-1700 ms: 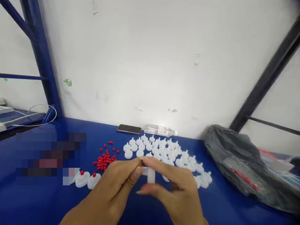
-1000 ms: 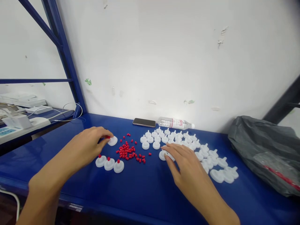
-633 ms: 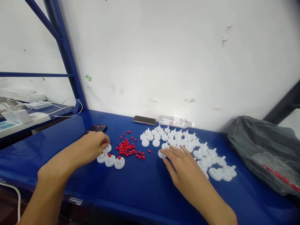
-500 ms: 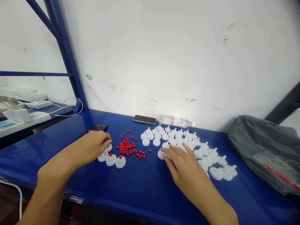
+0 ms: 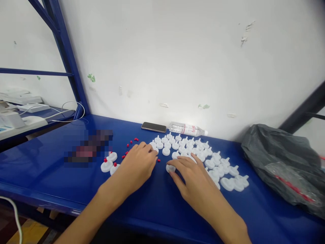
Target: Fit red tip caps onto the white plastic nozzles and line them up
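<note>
My left hand (image 5: 139,162) is over the pile of small red caps (image 5: 158,160), hiding most of them; its fingers are bent downward and whatever they may hold is hidden. My right hand (image 5: 194,173) has thumb and fingertips closed round a white round lid (image 5: 170,167) on the table, at the near left side of the group of white nozzle lids (image 5: 189,147). Several white lids with red caps on their nozzles (image 5: 106,165) sit left of my left wrist, partly covered by it.
A phone (image 5: 153,127) and a clear plastic bottle (image 5: 188,129) lie along the wall. A dark plastic bag (image 5: 269,162) fills the right side of the blue table (image 5: 149,210). A pixelated patch covers something at left. White boxes and cables are on the far-left shelf.
My left hand has moved right, from the capped lids to the red caps. My right hand stays by the white lid. The whole view has shifted slightly.
</note>
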The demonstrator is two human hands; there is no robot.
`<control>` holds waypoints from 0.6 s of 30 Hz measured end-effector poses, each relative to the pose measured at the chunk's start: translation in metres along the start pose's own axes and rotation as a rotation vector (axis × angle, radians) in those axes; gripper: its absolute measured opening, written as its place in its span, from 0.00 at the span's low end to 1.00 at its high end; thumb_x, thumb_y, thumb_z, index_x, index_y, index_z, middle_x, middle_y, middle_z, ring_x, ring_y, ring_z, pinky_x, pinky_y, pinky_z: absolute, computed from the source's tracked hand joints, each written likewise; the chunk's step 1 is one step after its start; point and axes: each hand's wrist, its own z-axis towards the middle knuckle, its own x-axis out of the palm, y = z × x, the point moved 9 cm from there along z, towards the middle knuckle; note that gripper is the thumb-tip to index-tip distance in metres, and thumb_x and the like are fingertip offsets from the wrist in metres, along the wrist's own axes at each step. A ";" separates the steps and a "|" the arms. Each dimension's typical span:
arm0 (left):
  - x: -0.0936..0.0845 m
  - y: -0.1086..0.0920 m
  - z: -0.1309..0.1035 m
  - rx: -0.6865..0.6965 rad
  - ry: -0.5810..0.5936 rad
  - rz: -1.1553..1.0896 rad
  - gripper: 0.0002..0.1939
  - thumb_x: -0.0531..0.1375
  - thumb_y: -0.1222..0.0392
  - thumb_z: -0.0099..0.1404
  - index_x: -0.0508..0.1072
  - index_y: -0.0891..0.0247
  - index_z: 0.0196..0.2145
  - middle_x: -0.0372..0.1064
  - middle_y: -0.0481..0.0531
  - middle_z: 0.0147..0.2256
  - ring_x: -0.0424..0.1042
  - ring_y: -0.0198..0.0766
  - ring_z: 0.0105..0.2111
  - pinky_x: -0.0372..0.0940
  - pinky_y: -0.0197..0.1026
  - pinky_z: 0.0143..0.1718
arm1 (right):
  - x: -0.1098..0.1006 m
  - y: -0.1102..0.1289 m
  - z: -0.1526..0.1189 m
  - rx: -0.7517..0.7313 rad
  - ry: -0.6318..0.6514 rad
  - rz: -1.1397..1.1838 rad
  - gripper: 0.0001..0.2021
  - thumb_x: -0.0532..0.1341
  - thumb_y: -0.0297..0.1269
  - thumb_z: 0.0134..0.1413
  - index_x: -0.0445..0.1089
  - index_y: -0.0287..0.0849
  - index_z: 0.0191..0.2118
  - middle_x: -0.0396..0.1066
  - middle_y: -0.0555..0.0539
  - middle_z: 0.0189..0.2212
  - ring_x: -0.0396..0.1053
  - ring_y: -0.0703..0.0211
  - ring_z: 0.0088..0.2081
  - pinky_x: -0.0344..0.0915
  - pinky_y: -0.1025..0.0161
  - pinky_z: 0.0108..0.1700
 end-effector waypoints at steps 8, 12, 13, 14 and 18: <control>0.033 -0.022 0.003 0.093 0.044 0.071 0.14 0.54 0.75 0.67 0.76 0.64 0.44 0.75 0.59 0.44 0.71 0.52 0.46 0.63 0.50 0.43 | 0.007 0.002 -0.002 -0.033 0.063 -0.061 0.10 0.61 0.28 0.65 0.75 0.46 0.48 0.79 0.45 0.43 0.71 0.45 0.58 0.51 0.30 0.69; 0.032 -0.028 0.002 0.150 0.085 0.105 0.15 0.56 0.77 0.63 0.74 0.64 0.43 0.74 0.58 0.44 0.70 0.52 0.46 0.63 0.49 0.41 | 0.005 0.004 0.000 -0.016 0.089 -0.080 0.08 0.60 0.30 0.66 0.75 0.45 0.45 0.76 0.46 0.39 0.74 0.50 0.49 0.52 0.33 0.69; 0.031 -0.030 0.002 0.163 0.082 0.112 0.14 0.57 0.77 0.63 0.74 0.64 0.41 0.74 0.58 0.43 0.70 0.52 0.45 0.63 0.49 0.41 | 0.004 0.005 0.000 -0.016 0.088 -0.075 0.08 0.59 0.30 0.67 0.74 0.45 0.46 0.75 0.46 0.39 0.74 0.51 0.48 0.52 0.33 0.70; 0.029 -0.032 0.002 0.175 0.071 0.119 0.13 0.57 0.77 0.62 0.74 0.64 0.40 0.73 0.58 0.42 0.70 0.52 0.45 0.63 0.49 0.41 | 0.002 0.006 0.000 -0.017 0.082 -0.066 0.08 0.58 0.30 0.67 0.74 0.45 0.47 0.74 0.46 0.40 0.74 0.52 0.47 0.51 0.34 0.70; 0.021 -0.035 0.002 0.186 -0.019 0.124 0.10 0.56 0.76 0.64 0.73 0.64 0.37 0.73 0.58 0.37 0.70 0.51 0.41 0.62 0.50 0.40 | -0.004 0.005 0.000 0.013 0.031 0.015 0.13 0.57 0.28 0.67 0.69 0.46 0.53 0.73 0.45 0.45 0.74 0.51 0.49 0.57 0.38 0.68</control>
